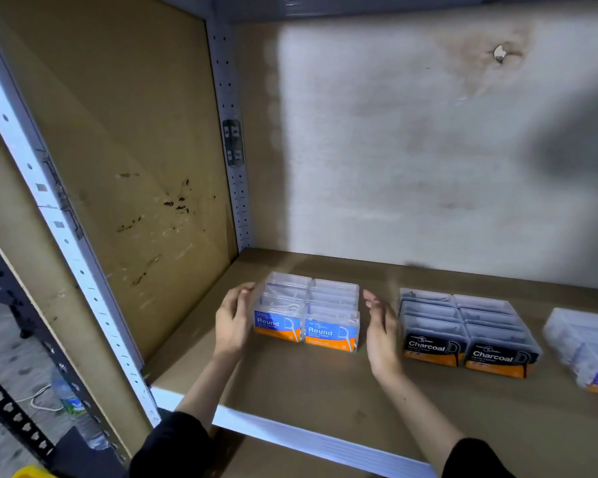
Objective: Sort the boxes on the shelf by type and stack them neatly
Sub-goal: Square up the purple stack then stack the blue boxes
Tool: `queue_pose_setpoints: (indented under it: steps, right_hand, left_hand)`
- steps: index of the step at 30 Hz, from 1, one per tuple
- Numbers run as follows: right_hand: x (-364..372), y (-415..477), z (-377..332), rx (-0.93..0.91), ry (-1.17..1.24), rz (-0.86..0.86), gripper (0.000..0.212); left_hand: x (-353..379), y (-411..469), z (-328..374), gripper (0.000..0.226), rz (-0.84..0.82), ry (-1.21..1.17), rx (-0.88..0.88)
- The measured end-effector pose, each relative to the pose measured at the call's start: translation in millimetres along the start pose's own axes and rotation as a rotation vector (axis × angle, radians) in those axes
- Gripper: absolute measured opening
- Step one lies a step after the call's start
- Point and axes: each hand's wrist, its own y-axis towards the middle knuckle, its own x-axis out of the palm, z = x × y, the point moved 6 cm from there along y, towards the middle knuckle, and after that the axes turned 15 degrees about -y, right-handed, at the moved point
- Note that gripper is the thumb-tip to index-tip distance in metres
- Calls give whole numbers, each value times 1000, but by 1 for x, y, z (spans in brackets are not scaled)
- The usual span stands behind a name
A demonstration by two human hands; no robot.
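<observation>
A block of clear boxes with blue and orange "Round" labels [308, 312] stands in two rows on the brown shelf board [325, 384]. My left hand [233, 320] lies flat against the block's left side, fingers straight. My right hand [380, 326] hovers just off the block's right side, fingers straight and slightly apart from it. To the right stands a block of dark "Charcoal" boxes [463, 331] in two rows. Further right, at the frame edge, lies a group of clear boxes with a purple label [587, 350], partly cut off.
The shelf's white front edge [290, 432] runs diagonally below my arms. A brown side panel [135, 167] and perforated metal uprights [228, 132] close the left end. A stained white wall [428, 150] is behind. A water bottle [69, 401] stands on the floor at lower left.
</observation>
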Motion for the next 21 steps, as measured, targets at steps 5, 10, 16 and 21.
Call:
queue_pose_setpoints:
  steps: [5,10,16,21]
  right_hand:
    - [19,6,32,361,312,41,36]
    - [28,9,28,416,448,-51,38]
    - [53,15,35,513,616,-157,27]
    - [56,16,34,526,599,-135,39]
  left_hand:
    - [2,19,-39,31,96,-217,-198]
    - [16,31,-52,39,86,-445,-369]
    - [29,37,-68,36,-38,-528,-512]
    - [30,40,-73,35,-28,-547,-494]
